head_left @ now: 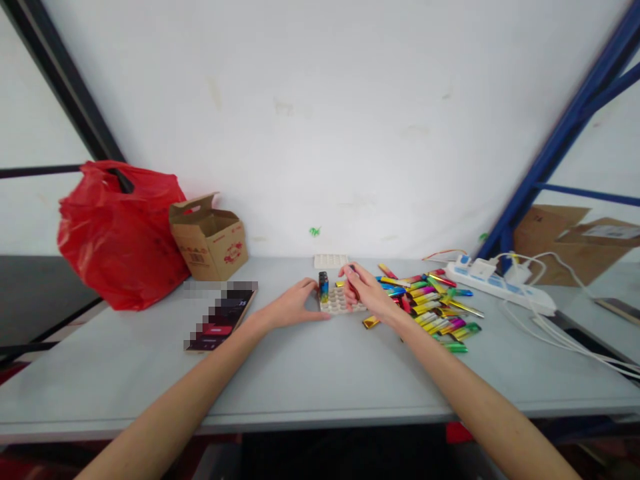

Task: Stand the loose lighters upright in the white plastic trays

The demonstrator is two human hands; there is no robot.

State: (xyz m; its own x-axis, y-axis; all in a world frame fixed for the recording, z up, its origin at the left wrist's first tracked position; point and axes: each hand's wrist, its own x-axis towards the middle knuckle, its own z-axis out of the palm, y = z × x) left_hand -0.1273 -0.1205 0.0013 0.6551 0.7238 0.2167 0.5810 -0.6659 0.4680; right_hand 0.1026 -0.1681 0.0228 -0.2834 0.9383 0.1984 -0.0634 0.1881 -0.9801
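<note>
A pale tray with rows of cups (340,299) lies on the table before me. Blue and yellow lighters with black tops (324,287) stand upright at its left end. My left hand (296,305) is at that end, thumb and fingers apart around the tray's corner, with nothing visible between them. Over the tray's right part, my right hand (364,291) has its fingers curled round a small dark-topped item, seemingly a lighter. Right of the tray, a pile of shiny coloured lighters (430,303) is spread out, partly behind my right hand.
Another pale tray (331,261) lies against the wall. To the left are a red plastic bag (123,240), an open carton (213,243) and a phone-like screen (223,319). A white power strip (500,287) with cables and brown cardboard (555,240) are at the right.
</note>
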